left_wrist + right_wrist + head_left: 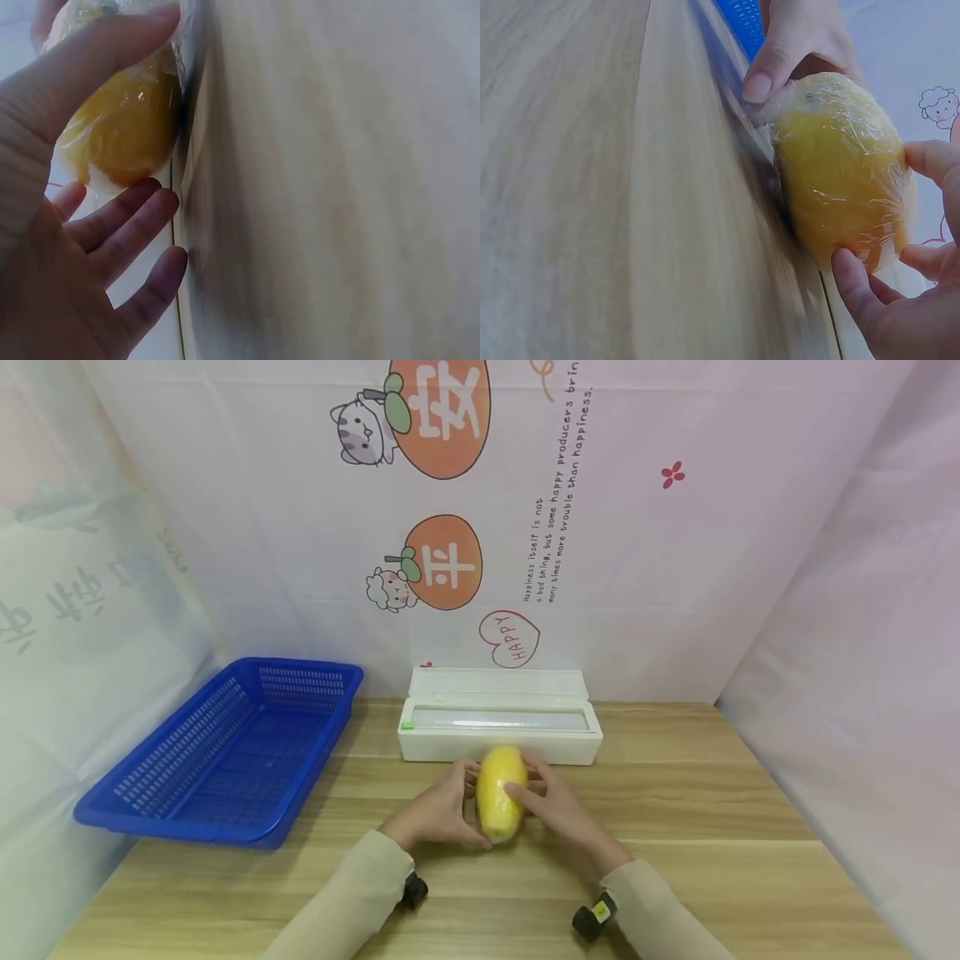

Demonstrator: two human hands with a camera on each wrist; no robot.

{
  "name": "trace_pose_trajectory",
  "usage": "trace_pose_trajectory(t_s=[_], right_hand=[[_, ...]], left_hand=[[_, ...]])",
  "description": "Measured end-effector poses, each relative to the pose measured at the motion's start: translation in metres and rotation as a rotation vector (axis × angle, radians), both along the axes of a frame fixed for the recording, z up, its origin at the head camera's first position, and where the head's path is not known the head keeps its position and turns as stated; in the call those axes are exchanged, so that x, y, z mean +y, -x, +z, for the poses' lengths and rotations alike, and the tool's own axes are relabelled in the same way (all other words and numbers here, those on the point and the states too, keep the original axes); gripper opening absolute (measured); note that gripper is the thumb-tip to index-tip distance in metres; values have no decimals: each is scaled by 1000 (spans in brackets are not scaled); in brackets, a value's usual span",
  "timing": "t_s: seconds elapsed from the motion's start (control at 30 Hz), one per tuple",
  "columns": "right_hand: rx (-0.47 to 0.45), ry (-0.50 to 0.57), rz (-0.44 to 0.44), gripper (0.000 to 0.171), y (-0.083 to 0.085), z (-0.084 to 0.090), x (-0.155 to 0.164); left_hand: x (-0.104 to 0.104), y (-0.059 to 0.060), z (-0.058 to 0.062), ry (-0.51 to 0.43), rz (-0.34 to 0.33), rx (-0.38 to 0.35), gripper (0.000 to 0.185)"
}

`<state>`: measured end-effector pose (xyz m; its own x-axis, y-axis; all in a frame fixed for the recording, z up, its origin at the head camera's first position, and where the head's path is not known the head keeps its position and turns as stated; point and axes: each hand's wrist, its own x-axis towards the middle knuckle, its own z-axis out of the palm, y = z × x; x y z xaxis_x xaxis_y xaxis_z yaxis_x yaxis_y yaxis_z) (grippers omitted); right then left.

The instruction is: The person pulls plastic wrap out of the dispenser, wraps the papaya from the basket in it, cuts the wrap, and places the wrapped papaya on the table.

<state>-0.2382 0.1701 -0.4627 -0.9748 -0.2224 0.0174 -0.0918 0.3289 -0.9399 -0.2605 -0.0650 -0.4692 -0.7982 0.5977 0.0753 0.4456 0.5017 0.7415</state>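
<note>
Head view shows the light wooden table; on it both hands, left hand and right hand, cup the film-wrapped yellow fruit, fingers curled round it. Beyond lie the white wrap dispenser and blue basket, then printed cloth walls.

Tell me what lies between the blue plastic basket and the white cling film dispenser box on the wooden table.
Nothing: in the head view, only bare wooden table separates the blue plastic basket from the white cling film dispenser box.

Bright even light, soft shadows, head view bowed at edges, wrist views motion-blurred
</note>
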Motion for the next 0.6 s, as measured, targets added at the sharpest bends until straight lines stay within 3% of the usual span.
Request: trace_pose_trajectory(t_s=[0.3, 0.37, 0.6], right_hand=[[52, -86, 23, 77, 2, 5, -2], [62, -122, 21, 78, 3, 5, -2], [77, -185, 9, 78, 5, 6, -1]], left_hand=[[6, -3, 0, 99, 76, 86, 108], [5, -4, 1, 83, 71, 46, 110], [-2, -7, 11, -71, 20, -196, 109]])
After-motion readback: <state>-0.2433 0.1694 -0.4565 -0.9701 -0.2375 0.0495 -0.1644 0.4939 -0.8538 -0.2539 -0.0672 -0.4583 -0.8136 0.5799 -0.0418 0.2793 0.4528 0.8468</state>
